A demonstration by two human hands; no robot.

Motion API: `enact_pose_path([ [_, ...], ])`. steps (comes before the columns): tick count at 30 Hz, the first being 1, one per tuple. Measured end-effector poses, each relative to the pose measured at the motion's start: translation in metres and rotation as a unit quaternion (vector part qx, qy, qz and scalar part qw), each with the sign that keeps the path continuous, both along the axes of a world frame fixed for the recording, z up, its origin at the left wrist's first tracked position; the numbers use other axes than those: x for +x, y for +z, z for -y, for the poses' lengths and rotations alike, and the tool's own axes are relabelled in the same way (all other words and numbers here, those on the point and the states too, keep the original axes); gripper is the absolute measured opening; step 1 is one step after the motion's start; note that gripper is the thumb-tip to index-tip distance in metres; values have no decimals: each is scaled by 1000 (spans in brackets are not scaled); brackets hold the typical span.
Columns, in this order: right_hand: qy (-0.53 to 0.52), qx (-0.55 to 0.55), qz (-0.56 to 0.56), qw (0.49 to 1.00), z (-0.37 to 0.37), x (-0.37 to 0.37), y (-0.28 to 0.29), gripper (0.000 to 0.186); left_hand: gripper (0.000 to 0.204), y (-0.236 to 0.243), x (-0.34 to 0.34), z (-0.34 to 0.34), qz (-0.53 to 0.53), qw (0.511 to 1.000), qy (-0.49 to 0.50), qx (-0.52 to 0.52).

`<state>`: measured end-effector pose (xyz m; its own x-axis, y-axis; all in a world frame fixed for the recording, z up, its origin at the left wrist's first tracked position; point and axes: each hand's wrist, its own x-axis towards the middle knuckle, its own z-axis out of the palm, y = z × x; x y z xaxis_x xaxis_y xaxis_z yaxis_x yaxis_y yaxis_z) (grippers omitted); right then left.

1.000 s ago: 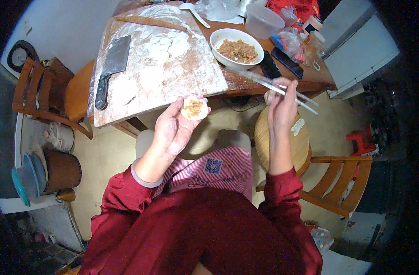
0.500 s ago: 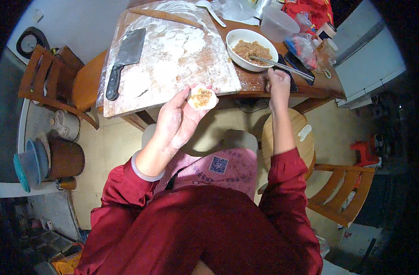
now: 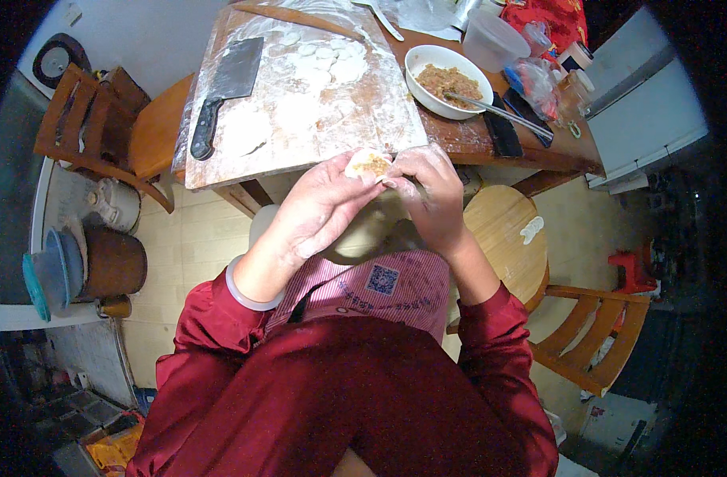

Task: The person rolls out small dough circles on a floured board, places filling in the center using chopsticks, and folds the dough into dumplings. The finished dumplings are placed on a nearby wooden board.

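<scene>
A round dumpling wrapper (image 3: 369, 164) with meat filling on it rests in the fingers of my left hand (image 3: 322, 205), just off the near edge of the floured board (image 3: 300, 131). My right hand (image 3: 433, 191) pinches the wrapper's right rim, its fingers meeting the left fingertips there. The filling still shows between the raised edges. Beyond my right hand stands a white bowl (image 3: 412, 83) of minced filling (image 3: 451, 79), with metal chopsticks (image 3: 502, 110) leaning out over its right rim. A cleaver (image 3: 235, 75) lies on the board's left side.
Flattened wrappers (image 3: 332, 60) and a rolling pin (image 3: 300, 21) lie farther back on the board. Dark phones (image 3: 502, 131) sit beside the bowl. A round stool (image 3: 502, 238) holding a few finished dumplings (image 3: 532, 230) stands at right, with wooden chairs (image 3: 594, 334) on both sides.
My right hand has moved left from beside the bowl and the chopsticks to the wrapper and now grips its rim. The left hand has shifted slightly to the right.
</scene>
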<state>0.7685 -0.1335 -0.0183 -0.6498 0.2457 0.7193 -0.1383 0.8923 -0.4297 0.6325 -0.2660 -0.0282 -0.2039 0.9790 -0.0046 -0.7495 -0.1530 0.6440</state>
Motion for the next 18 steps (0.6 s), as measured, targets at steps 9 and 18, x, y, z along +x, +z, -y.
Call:
enact_pose_path([
  [9,8,43,66,997,7,-14,8,13,36,-12,-3,-2,-370,928,16,-46],
  [18,-30,44,63,997,12,-14,9,9,62,-17,1,-1,-409,906,80,-71],
])
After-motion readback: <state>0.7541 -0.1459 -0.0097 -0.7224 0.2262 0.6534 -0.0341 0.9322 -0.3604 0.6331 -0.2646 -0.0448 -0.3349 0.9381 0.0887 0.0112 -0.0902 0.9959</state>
